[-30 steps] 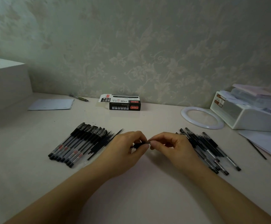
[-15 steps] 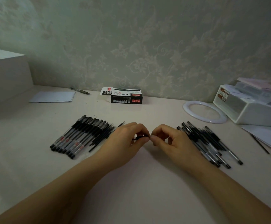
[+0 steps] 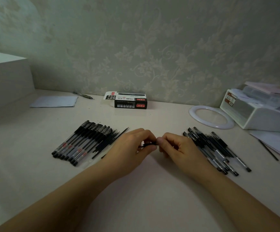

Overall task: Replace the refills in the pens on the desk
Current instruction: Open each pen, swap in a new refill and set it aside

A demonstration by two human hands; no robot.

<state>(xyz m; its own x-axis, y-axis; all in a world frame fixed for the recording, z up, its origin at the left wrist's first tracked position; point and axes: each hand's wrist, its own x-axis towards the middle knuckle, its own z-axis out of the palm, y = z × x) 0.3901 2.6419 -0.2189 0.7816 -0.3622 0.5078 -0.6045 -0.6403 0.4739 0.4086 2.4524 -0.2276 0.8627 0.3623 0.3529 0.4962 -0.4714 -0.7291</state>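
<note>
On the pale, smooth desk (image 3: 144, 190), a neat row of black-capped clear pens (image 3: 82, 143) lies toward the left edge and a loose heap of similar pens (image 3: 214, 148) toward the right; mid-desk, the left hand (image 3: 132, 148) and right hand (image 3: 177, 148) meet fingertip to fingertip, each grip pinching a small black pen part (image 3: 148, 145), probably a tip section being unscrewed; next comes drawing the ends apart squarely.

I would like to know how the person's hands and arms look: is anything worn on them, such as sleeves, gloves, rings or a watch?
The left hand and right hand are bare, with no gloves. Both forearms are uncovered up to the picture's edge, so no sleeves show. No watch, bracelet or ring is visible. The nails look short and unpainted, as far as the dim light lets me tell.
</note>
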